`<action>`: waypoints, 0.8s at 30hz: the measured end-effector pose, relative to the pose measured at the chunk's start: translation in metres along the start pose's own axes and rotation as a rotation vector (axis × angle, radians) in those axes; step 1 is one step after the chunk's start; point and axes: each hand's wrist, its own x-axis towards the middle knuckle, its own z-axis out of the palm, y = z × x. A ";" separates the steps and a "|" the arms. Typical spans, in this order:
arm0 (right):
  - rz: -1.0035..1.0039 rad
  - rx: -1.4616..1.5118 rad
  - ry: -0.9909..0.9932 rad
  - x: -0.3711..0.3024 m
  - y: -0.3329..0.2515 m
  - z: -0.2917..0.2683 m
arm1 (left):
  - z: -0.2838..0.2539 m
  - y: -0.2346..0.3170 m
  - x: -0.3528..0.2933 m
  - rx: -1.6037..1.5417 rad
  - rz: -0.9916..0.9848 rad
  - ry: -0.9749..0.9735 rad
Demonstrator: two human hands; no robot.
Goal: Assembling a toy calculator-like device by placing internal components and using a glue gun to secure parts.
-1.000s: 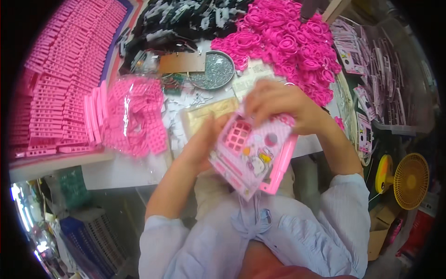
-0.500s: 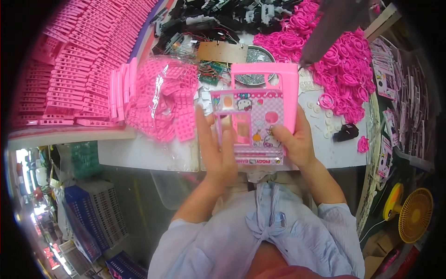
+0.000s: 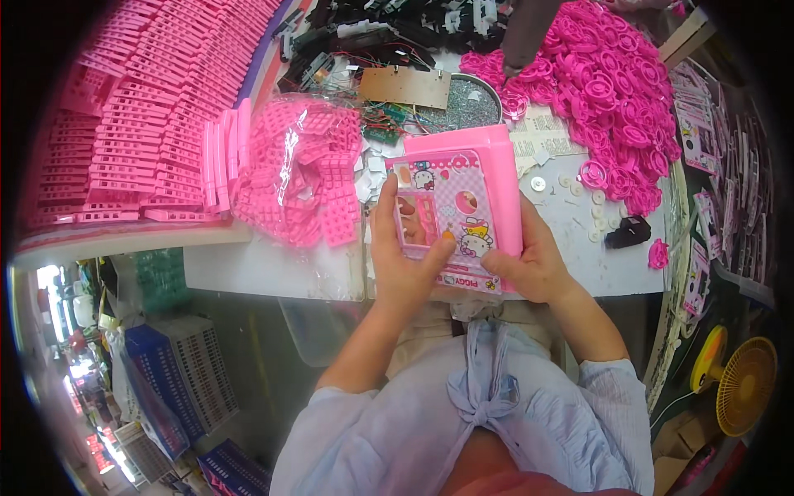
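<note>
In front of me, over the table's near edge, I hold a pink plastic panel (image 3: 501, 182) with a printed decorated sheet (image 3: 447, 198) lying over its face. The sheet has cut-out windows and cartoon pictures. My left hand (image 3: 405, 269) is closed on the sheet's left edge, thumb across the front and some fingers showing through a window. My right hand (image 3: 533, 263) grips the panel's right side, its thumb pressing on the sheet's lower right corner. Its other fingers are hidden behind the panel. Whether the sheet is stuck to the panel I cannot tell.
Left of my hands are a clear bag of pink keypads (image 3: 298, 182) and stacked pink panels (image 3: 149, 107). Farther back lie wired circuit boards, black parts (image 3: 380, 29) and a screw dish (image 3: 473, 103). A dark tool (image 3: 527, 33) hangs near pink rings (image 3: 616, 99); white discs (image 3: 597, 211) lie right.
The panel and sheet have tilted and turned slightly. My left hand has gone from spread fingers beside the sheet to gripping its edge. The hanging tool appears farther left and higher.
</note>
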 end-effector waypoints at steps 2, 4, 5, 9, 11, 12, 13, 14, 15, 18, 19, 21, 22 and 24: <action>-0.024 0.000 -0.006 0.001 -0.001 0.002 | 0.002 0.003 -0.002 -0.065 -0.019 0.008; -0.001 0.047 -0.024 0.001 -0.006 0.004 | 0.006 0.012 -0.004 -0.159 -0.050 0.009; 0.023 0.083 -0.035 0.001 -0.008 0.005 | 0.007 0.015 -0.004 -0.196 -0.060 0.008; 0.063 -0.026 -0.139 0.003 -0.011 -0.001 | 0.002 0.011 -0.010 -0.048 -0.087 -0.046; 0.125 0.068 -0.147 0.004 -0.015 -0.003 | -0.005 0.013 -0.008 0.199 -0.011 -0.114; 0.171 0.107 -0.151 0.005 -0.012 -0.008 | -0.014 0.021 -0.005 0.360 0.079 -0.151; 0.216 0.140 -0.152 0.005 -0.009 -0.017 | -0.018 0.029 -0.002 0.515 0.175 -0.190; 0.263 0.178 -0.160 0.005 -0.006 -0.021 | -0.014 0.036 0.000 0.194 0.059 -0.059; 0.292 0.274 -0.165 0.007 -0.006 -0.022 | -0.009 0.043 0.006 -0.127 -0.056 0.072; 0.313 0.346 -0.194 0.012 -0.015 -0.020 | -0.022 0.024 0.024 -0.481 -0.249 0.112; 0.287 0.220 -0.208 0.010 -0.019 -0.019 | -0.028 0.017 0.028 -0.502 -0.295 0.065; 0.298 0.118 -0.220 0.004 -0.017 -0.019 | -0.027 0.016 0.028 -0.464 -0.198 0.132; 0.339 0.137 -0.219 -0.001 -0.010 -0.023 | -0.026 0.016 0.028 -0.450 -0.151 0.166; 0.406 0.188 -0.183 -0.005 -0.006 -0.025 | -0.021 0.022 0.029 -0.463 -0.100 0.158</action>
